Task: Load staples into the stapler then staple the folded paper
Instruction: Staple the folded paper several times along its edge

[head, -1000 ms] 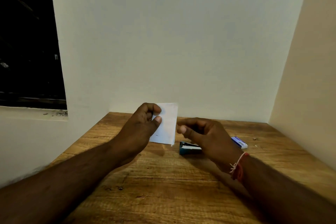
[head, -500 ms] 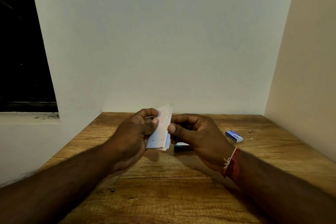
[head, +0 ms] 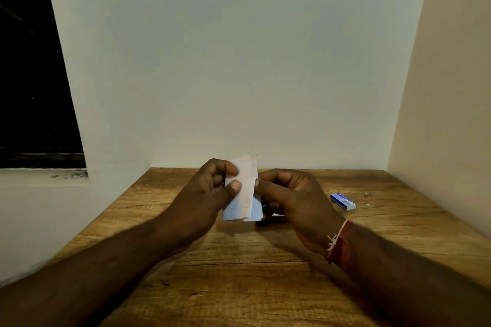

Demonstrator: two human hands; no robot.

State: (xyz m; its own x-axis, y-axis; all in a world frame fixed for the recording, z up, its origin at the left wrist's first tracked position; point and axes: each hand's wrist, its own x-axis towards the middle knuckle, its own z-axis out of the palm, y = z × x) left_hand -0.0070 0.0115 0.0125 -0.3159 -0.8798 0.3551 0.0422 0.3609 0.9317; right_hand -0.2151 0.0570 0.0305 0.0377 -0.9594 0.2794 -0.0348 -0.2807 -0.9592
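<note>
While pinched by the left hand (head: 207, 194), the folded white paper (head: 244, 188) was newly gripped by the right hand (head: 295, 199).

Stapler (head: 268, 221) mostly behind the right hand (head: 295, 202); print on the small blue box (head: 342, 201) illegibly small.

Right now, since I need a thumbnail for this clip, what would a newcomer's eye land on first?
First, the folded white paper, held upright over the wooden table, pinched by the left hand on one edge and the right hand on the other. Next, the small blue box lying on the table to the right, and the black window at far left.
</note>
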